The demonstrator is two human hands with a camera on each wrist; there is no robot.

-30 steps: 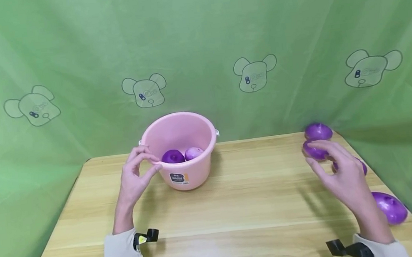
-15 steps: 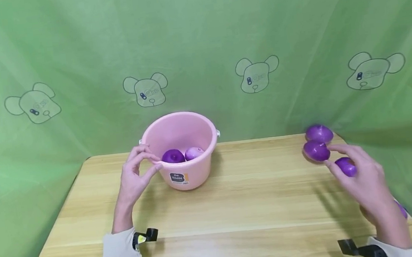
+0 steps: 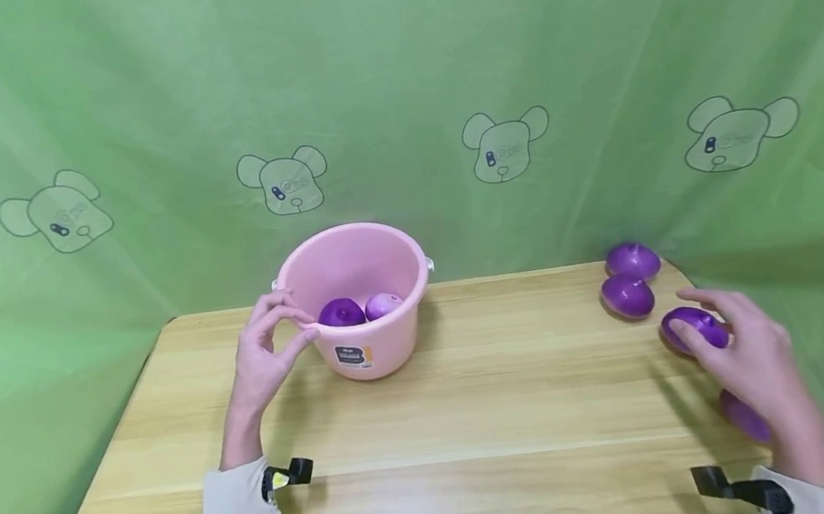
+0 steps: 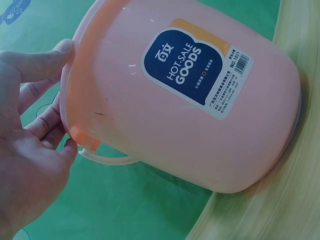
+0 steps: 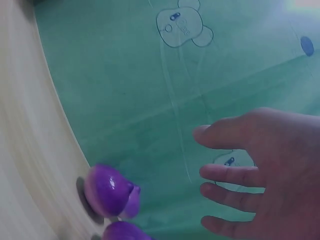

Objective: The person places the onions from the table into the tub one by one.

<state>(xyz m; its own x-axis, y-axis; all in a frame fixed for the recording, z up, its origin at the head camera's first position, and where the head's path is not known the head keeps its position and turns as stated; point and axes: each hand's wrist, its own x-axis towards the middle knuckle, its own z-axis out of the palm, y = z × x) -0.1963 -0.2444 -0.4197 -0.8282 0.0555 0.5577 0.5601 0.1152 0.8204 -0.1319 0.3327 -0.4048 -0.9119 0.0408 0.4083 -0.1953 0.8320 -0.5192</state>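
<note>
My left hand (image 3: 265, 364) pinches the near left rim of a pink bucket (image 3: 391, 343) between thumb and fingers. In the left wrist view, the bucket (image 4: 175, 115) shows a printed label on its wall. Inside it lie a dark purple onion (image 3: 341, 313) and a paler purple onion (image 3: 383, 304). My right hand (image 3: 754, 355) hovers, thumb and fingers apart, over a glossy purple onion (image 3: 700, 324) at the table's right side; no contact is clear. In the right wrist view, that hand (image 5: 270, 175) holds nothing, and purple onions (image 5: 106, 190) lie beyond it.
Two more purple onions, a rear one (image 3: 633, 260) and one in front (image 3: 627, 296), sit near the table's far right corner. Another onion (image 3: 744, 416) is partly hidden by my right hand. A green curtain (image 3: 394, 83) hangs along the wooden table's (image 3: 474, 418) back and sides.
My right hand has moved right and towards me, away from the two far onions to over the third one. The left hand keeps its pinch on the bucket's rim.
</note>
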